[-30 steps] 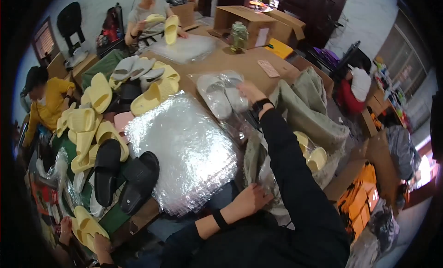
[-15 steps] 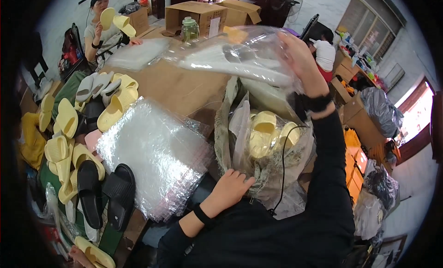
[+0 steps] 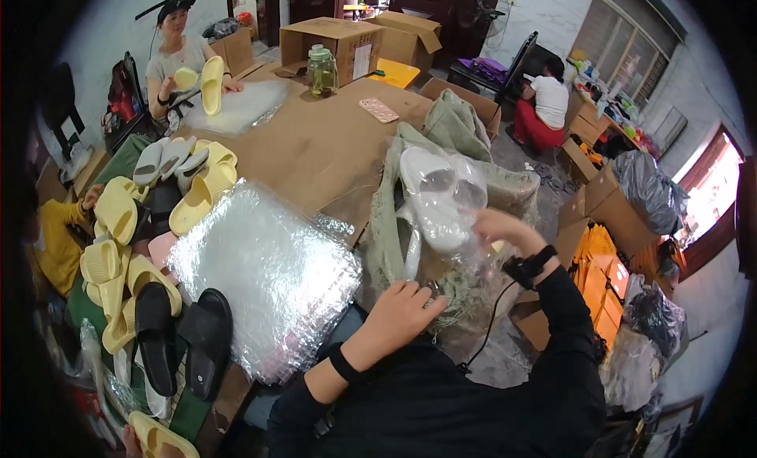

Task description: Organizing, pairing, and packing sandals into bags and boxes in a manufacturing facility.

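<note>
Now my right hand (image 3: 511,231) grips bagged white slippers (image 3: 440,196) over the open sack (image 3: 385,221) while my left hand (image 3: 400,314) curls at its frayed rim (image 3: 459,292), which, if it sags, might snag them.

Two bagged white slippers (image 3: 438,217), two black slippers (image 3: 206,348) side by side, one phone (image 3: 379,110), one jar (image 3: 322,73), two open boxes (image 3: 347,32) behind it

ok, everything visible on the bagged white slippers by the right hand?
The bagged white slippers are a pair of broad-strapped slides, smooth and foam-like, inside a clear, glossy, wrinkled bag. They're tilted over the mouth of the grey-green sack. The right hand is at the lower right; exact grip unclear.
</note>
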A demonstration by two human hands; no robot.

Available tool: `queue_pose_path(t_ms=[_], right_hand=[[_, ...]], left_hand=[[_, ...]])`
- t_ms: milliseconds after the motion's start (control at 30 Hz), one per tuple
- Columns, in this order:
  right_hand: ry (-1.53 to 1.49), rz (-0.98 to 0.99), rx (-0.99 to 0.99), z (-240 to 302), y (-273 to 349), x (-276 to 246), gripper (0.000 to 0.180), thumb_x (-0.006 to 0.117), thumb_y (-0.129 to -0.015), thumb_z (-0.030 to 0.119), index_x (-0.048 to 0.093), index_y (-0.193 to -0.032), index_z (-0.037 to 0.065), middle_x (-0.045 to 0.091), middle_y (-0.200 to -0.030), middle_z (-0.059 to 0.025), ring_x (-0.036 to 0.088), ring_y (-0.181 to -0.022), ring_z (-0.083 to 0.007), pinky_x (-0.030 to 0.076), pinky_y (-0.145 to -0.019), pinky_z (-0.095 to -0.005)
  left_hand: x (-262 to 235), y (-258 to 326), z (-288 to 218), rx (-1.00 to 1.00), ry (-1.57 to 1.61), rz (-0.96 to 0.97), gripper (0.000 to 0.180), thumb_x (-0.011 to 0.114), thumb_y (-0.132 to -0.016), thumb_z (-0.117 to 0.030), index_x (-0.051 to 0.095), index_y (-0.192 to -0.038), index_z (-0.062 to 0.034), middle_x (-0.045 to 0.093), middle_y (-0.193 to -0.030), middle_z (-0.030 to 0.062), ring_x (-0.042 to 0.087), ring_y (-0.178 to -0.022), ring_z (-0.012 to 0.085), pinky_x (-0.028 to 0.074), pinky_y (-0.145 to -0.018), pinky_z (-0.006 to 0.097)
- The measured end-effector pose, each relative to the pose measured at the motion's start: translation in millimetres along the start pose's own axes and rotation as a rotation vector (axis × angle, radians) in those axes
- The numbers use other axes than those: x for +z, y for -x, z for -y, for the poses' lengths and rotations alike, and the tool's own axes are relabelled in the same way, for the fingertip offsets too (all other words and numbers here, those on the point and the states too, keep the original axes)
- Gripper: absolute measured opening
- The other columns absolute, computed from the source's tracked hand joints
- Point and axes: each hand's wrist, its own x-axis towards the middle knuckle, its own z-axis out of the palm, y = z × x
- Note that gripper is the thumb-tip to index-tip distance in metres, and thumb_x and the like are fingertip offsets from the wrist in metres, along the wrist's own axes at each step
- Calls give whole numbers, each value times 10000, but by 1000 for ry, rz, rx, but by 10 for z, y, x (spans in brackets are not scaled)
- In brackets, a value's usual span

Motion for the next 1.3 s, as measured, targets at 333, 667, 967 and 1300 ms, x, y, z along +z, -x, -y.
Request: queue_pose_path(t_ms=[333, 667, 967, 1300], right_hand=[[25, 563, -47, 176, -295, 562, 225, 610, -764, 159, 678, -934, 27, 668, -826, -118, 589, -668, -217, 450, -621, -350], [373, 497, 218, 16, 63, 508, 252, 637, -705, 217, 669, -838, 6, 649, -790, -182, 521, -654, -332, 451, -659, -395], [894, -188, 352, 1279, 128, 109, 320, 587, -814, 350, 637, -939, 59, 644, -996, -174, 604, -965, -339, 473, -780, -472], [249, 724, -76, 1974, -364, 1322, 560, 481, -933, 215, 270, -1440, 104, 531, -1207, -221, 566, -1062, -373, 454, -874, -425]], left_hand=[[-22, 51, 104, -60, 5, 7, 295, 543, -754, -100, 581, -1046, -95, 539, -854, 52, 549, -867, 226, 427, -839, 352], [64, 223, 158, -186, 1, 139, 263, 648, -716, -108, 593, -970, -76, 589, -879, 74, 571, -885, 246, 403, -892, 390], [-133, 34, 424, -399, -235, -127, 310, 691, -667, -95, 585, -958, -80, 555, -993, 67, 501, -1058, 277, 338, -962, 495], [97, 932, 196, -820, -243, 49, 629, 620, -832, -272, 386, -1410, -184, 307, -1468, 195, 327, -1324, 382, 291, -1028, 580]])
